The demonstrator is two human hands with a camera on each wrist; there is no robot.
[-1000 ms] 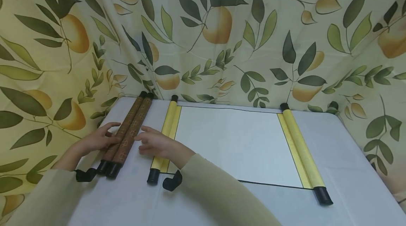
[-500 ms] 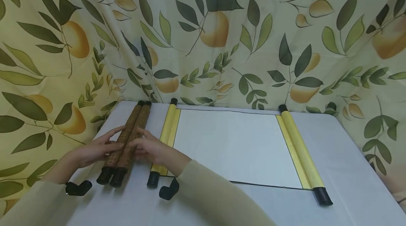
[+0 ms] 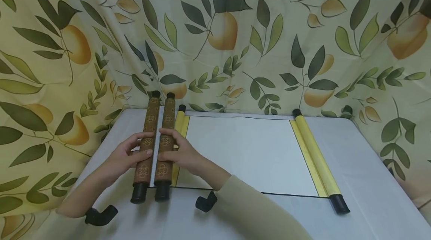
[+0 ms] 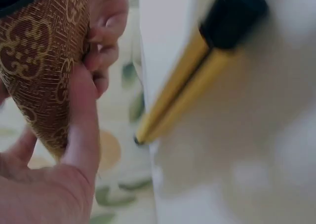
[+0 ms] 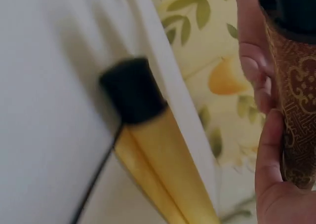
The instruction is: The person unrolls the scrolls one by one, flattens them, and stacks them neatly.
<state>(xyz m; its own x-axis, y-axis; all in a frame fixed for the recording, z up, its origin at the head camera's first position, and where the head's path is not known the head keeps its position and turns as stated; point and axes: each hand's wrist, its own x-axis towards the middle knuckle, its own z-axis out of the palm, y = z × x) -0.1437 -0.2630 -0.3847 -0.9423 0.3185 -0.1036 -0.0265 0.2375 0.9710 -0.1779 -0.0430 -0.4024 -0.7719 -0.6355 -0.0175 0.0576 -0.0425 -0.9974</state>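
A brown patterned scroll [image 3: 143, 171] with black end caps is held up over the left part of the table, its two rollers side by side with a narrow pale strip between them. My left hand [image 3: 122, 157] grips the left roller, thumb on the near face. On the right roller [image 3: 164, 171], my right hand [image 3: 186, 154] has its thumb and fingers curled round. The left wrist view shows the brown brocade [image 4: 37, 51] close up, and the right wrist view shows the other roller [image 5: 298, 86]. Finger parts behind the rollers are hidden.
A yellow-edged scroll [image 3: 242, 150] lies unrolled on the white-covered table [image 3: 363, 180], its black-capped right roller [image 3: 318, 154] slanting toward the front. Its left roller is partly behind the brown scroll. A fruit-and-leaf patterned curtain [image 3: 262, 64] hangs behind and at the left.
Both hands have taken hold of the brown scroll and lifted it off the table, moving it right. Its two rollers, earlier touching, now stand slightly apart.
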